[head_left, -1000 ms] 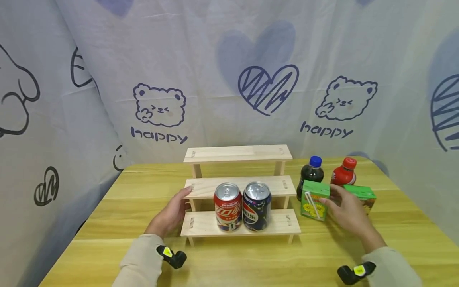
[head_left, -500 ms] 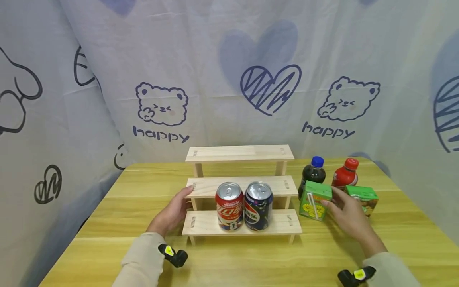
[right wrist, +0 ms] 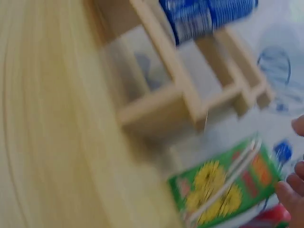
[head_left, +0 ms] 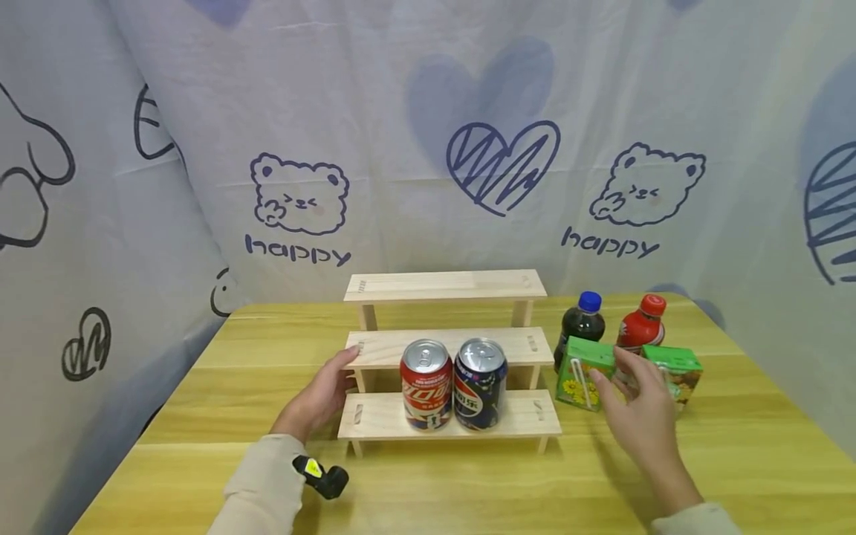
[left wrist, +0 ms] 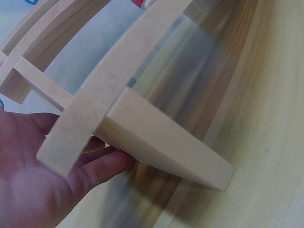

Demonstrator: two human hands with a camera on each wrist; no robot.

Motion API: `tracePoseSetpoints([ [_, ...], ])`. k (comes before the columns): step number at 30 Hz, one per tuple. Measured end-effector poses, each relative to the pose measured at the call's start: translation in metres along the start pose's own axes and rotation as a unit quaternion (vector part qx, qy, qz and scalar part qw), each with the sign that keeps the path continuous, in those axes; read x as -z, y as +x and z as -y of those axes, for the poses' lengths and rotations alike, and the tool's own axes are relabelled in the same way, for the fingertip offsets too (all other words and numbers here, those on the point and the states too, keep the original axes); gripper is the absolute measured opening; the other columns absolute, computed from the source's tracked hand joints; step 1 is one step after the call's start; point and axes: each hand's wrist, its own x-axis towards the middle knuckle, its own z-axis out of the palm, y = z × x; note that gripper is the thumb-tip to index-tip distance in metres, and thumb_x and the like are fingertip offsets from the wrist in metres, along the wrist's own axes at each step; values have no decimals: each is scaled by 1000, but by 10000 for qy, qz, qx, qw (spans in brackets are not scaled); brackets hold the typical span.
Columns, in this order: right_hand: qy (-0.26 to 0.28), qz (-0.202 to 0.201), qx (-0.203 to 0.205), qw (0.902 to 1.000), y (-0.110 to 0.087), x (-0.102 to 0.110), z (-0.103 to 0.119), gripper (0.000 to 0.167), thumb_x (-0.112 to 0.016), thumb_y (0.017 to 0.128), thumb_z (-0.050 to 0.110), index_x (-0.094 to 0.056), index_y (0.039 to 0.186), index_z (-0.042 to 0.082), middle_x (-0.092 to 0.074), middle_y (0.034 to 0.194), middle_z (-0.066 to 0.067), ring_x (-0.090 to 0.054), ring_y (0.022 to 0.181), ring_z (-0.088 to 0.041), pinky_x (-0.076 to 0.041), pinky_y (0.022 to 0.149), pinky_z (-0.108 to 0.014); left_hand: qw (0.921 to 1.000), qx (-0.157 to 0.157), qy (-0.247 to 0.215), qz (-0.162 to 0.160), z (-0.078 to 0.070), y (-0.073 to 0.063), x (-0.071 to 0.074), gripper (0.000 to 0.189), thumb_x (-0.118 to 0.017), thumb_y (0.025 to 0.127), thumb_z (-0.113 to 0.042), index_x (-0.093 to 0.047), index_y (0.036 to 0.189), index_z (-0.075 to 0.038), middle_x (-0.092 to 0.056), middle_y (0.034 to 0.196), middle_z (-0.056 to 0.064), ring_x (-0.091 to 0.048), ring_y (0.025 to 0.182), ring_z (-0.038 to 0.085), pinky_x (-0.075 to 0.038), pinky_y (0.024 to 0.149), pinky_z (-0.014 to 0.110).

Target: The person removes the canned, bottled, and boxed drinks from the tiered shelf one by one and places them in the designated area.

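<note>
My left hand grips the left end of a three-step wooden shelf, its thumb on the middle step. In the left wrist view, fingers reach behind the shelf's leg. A red cola can and a dark blue Pepsi can stand upright on the lowest step. My right hand is at the near right side of a green juice box with yellow flowers and a white straw. Its thumb and fingers are spread apart, the fingertips right at the box's edge in the right wrist view.
Behind the green box stands a dark bottle with a blue cap. A red bottle and a second green juice box are right of it. A printed cloth hangs behind the wooden table.
My right hand has turned and drawn slightly toward me, its thumb lifting off the front of the juice box. The box stays beside the shelf. The left hand keeps its place.
</note>
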Motion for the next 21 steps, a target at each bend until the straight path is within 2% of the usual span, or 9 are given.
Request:
tracePoseSetpoints([
  [3,342,167,311,9988,-3,-5,18,46,-67,87,8,-52,129,-2,-53,119,-14,-50,104,-4,-43,84,-5,10000,5,43,21,0,0,0,74,-31,94,-57,-12,149,-11,-25,145,25,-30,131,44,-29,107,54],
  [8,898,1310,325,9868,-7,-17,42,55,-64,90,22,-44,138,5,-49,131,-12,-49,120,-24,-44,91,-16,10000,12,-6,8,1,0,0,73,-32,94,-55,-12,149,-11,-25,145,25,-30,132,44,-28,107,55],
  [11,1093,1800,238,9773,-9,-29,49,61,-65,89,26,-40,141,7,-47,137,-13,-45,127,-28,-43,97,-26,10000,75,-41,-39,0,0,-1,71,-32,94,-55,-14,149,-14,-25,146,23,-29,133,43,-27,108,55],
  [17,1438,2264,-47,9633,-13,-55,61,77,-72,83,31,-32,145,9,-41,144,-13,-44,129,-30,-42,100,-36,10000,87,-23,-43,-1,0,-1,67,-30,96,-53,-15,149,-15,-25,147,22,-30,133,42,-27,108,55],
  [21,1453,2367,-203,9604,-17,-69,67,86,-76,78,35,-30,146,13,-39,145,-15,-43,131,-31,-41,101,-39,10000,63,-32,-55,-2,1,-2,66,-30,96,-52,-16,148,-14,-27,145,22,-32,131,42,-29,107,55],
])
